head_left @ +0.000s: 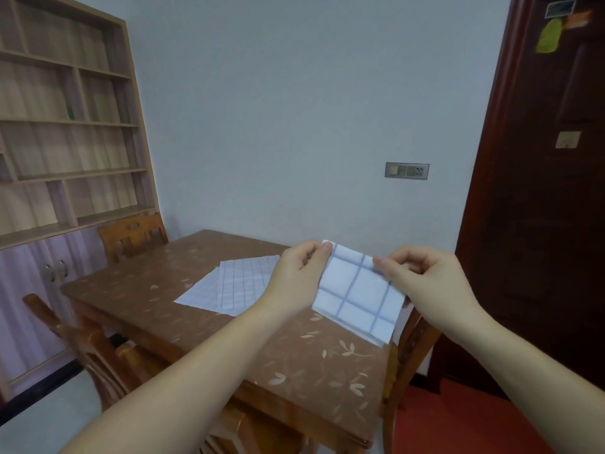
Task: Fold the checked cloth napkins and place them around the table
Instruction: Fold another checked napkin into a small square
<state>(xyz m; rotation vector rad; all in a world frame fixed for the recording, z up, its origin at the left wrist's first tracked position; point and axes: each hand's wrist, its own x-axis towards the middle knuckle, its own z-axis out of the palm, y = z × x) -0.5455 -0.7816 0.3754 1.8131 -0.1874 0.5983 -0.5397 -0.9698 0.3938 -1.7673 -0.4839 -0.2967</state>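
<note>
A folded white napkin with blue checks hangs in the air above the table's right side. My left hand pinches its top left corner and my right hand pinches its top right corner. Two unfolded checked napkins lie overlapping on the brown table: one with small checks on top, and a paler one partly under it to the left.
Wooden chairs stand at the table's far left, near left and right. A tall wooden shelf unit fills the left wall. A dark door is at the right, a wall socket behind the table.
</note>
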